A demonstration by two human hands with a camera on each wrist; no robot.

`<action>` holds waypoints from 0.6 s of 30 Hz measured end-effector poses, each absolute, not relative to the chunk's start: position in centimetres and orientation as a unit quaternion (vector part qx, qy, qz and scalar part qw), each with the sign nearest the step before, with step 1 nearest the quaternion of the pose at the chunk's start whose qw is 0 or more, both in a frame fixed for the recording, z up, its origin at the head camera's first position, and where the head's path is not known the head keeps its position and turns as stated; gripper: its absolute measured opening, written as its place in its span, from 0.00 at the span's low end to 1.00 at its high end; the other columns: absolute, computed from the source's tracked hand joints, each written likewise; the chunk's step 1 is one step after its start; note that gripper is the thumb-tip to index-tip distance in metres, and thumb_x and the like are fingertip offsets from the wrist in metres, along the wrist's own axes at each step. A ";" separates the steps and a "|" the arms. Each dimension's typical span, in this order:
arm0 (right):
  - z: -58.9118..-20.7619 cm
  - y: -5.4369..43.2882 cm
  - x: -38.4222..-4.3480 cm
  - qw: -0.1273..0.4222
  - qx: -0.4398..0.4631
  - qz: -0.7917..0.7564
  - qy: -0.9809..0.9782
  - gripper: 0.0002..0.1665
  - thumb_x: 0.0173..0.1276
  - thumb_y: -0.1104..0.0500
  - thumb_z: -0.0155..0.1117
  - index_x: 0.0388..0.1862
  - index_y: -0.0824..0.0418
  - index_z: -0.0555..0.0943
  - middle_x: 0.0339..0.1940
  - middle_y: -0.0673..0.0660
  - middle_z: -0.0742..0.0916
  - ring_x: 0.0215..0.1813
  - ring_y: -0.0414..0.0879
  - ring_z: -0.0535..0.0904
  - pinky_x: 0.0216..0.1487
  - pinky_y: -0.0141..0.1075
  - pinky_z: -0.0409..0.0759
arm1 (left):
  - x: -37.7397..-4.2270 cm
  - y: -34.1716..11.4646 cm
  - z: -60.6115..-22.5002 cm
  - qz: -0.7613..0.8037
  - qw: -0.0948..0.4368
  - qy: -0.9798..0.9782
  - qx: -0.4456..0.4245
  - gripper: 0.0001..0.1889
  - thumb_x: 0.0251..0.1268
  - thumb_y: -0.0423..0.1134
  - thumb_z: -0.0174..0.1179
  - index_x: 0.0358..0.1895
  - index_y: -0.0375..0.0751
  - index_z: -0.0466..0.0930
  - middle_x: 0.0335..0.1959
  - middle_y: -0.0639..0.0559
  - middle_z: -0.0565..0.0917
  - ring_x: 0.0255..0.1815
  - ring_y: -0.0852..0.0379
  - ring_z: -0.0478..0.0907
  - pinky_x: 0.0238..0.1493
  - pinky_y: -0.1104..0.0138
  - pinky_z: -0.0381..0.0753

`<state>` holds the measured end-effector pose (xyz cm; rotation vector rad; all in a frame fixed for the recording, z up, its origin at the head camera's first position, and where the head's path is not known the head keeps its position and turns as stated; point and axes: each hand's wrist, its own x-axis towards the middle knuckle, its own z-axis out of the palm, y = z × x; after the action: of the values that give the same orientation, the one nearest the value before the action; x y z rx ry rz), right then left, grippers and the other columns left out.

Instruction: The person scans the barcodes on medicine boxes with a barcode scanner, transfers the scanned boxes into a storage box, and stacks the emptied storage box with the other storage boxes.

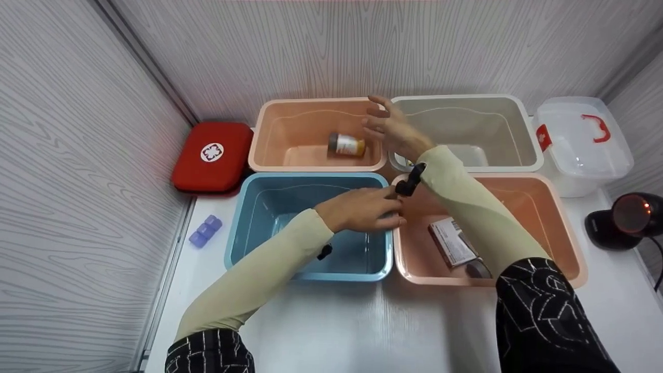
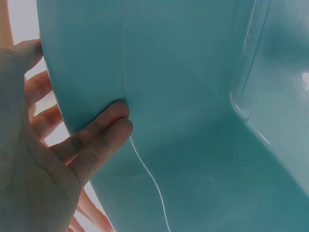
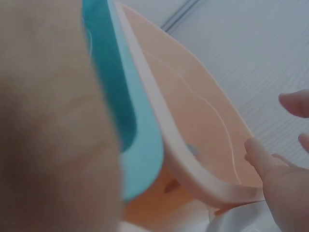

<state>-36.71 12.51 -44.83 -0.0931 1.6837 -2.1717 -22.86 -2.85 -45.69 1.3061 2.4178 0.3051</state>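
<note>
Head cam: my left grip [image 1: 362, 211] clamps the blue bin [image 1: 336, 277] at its 3 o'clock rim, prob. steadying it. My right grip [image 1: 392, 129], fingers apart, sits 2 o'clock of the bottle [image 1: 348, 145], which lies in the back orange bin [image 1: 298, 124], walls prob. containing it.

A red first-aid case [image 1: 212, 168], marked with a white emblem [image 1: 212, 152], is set at the left on the white table [image 1: 331, 331]; a purple pill organizer [image 1: 205, 231] is placed nearer. At right, a clear lidded box [image 1: 582, 153] is seen behind a black corded device [image 1: 627, 223].
</note>
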 end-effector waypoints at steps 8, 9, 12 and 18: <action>-44.6 15.0 -34.5 0.133 -0.164 -0.685 0.697 0.33 0.80 0.58 0.67 0.80 0.59 0.71 0.79 0.60 0.76 0.79 0.56 0.74 0.80 0.54 0.75 | -22.7 -2.9 -45.6 0.104 0.187 0.857 0.469 0.28 0.89 0.62 0.44 0.76 0.51 0.76 0.85 0.46 0.66 0.79 0.47 0.73 0.82 0.52 0.73; -44.5 15.7 -34.2 0.120 -0.176 -0.671 0.711 0.32 0.80 0.58 0.67 0.78 0.60 0.73 0.77 0.60 0.77 0.78 0.56 0.75 0.80 0.52 0.75 | -22.7 -2.9 -45.6 0.105 0.186 0.856 0.470 0.28 0.89 0.62 0.44 0.76 0.51 0.76 0.86 0.46 0.65 0.79 0.46 0.72 0.82 0.51 0.72; -44.2 17.8 -32.9 0.090 -0.201 -0.629 0.746 0.29 0.80 0.57 0.67 0.76 0.61 0.76 0.74 0.60 0.81 0.77 0.57 0.76 0.76 0.44 0.78 | -22.7 -2.9 -45.6 0.108 0.187 0.857 0.468 0.28 0.89 0.62 0.44 0.76 0.53 0.77 0.87 0.46 0.64 0.80 0.46 0.72 0.82 0.51 0.72; -44.3 23.0 -29.5 0.085 -0.228 -0.559 0.793 0.26 0.82 0.57 0.67 0.74 0.63 0.78 0.71 0.59 0.84 0.73 0.54 0.78 0.65 0.31 0.80 | -22.8 -3.1 -45.8 0.109 0.182 0.859 0.465 0.27 0.89 0.62 0.44 0.75 0.54 0.77 0.85 0.48 0.66 0.78 0.48 0.73 0.82 0.53 0.73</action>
<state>-29.46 23.00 -44.27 -0.6796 2.3629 -1.6669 -22.81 -3.09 -45.76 1.3137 2.4259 0.3080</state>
